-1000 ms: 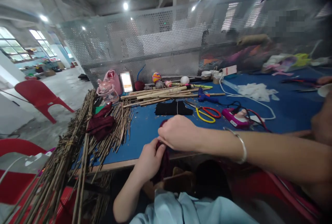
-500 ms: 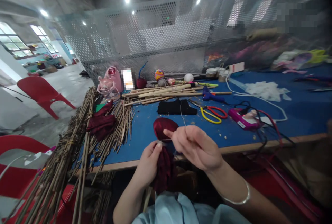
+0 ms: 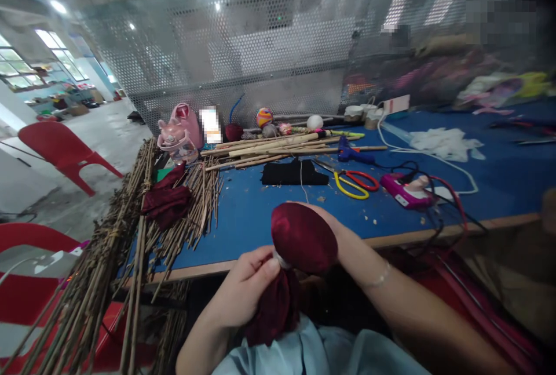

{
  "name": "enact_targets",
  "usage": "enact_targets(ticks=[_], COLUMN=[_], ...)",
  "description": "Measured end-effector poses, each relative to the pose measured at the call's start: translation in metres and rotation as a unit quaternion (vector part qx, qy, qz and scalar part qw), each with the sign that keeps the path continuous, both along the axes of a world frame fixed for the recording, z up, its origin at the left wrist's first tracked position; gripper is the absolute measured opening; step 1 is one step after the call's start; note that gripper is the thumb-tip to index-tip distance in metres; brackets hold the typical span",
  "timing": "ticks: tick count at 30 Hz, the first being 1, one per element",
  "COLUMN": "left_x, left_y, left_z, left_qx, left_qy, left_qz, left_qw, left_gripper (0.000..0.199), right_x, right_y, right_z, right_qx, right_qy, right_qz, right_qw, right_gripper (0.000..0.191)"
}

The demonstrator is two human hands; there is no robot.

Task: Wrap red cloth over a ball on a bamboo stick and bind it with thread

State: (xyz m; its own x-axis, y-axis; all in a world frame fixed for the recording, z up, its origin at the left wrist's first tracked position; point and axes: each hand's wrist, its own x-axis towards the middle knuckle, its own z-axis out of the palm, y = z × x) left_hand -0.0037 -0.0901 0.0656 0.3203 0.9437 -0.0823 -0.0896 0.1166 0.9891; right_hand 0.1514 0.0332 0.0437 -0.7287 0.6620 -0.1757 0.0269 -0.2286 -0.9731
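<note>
A smooth maroon cloth-covered ball is tilted up before me, with loose maroon cloth hanging from its gathered neck. My left hand is closed on the cloth at that neck, thumb and index finger pinched by a small whitish patch. Behind the ball's far right side is my right hand; its fingers are hidden, so whether it grips anything is unclear. A thin pale thread trails over a folded black cloth and down towards the ball.
Yellow-and-red-handled scissors, a blue glue gun and a purple power strip lie to the right on the blue table. Bundled sticks and another maroon cloth are at left. Peeled sticks lie behind.
The maroon ball has tipped up and towards me. My right hand, earlier in front with its index finger pointing left, has gone behind the ball. My left hand still pinches the neck.
</note>
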Motion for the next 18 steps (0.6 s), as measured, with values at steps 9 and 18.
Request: enact_targets(ticks=[9, 18], left_x=[0.008, -0.006], left_y=[0.006, 0.007], left_z=[-0.022, -0.021], left_qx=[0.051, 0.011], left_qy=[0.161, 0.015], left_qz=[0.082, 0.217], left_qw=[0.982, 0.976], left_gripper=[0.033, 0.035], right_x=[-0.003, 0.008], right_y=[-0.022, -0.052], right_z=[0.093, 0.038], right_qx=[0.496, 0.373], right_qy=[-0.318, -0.161], right_qz=[0.066, -0.2], right_qw=[0.805, 0.892], right_gripper=[0.039, 0.049])
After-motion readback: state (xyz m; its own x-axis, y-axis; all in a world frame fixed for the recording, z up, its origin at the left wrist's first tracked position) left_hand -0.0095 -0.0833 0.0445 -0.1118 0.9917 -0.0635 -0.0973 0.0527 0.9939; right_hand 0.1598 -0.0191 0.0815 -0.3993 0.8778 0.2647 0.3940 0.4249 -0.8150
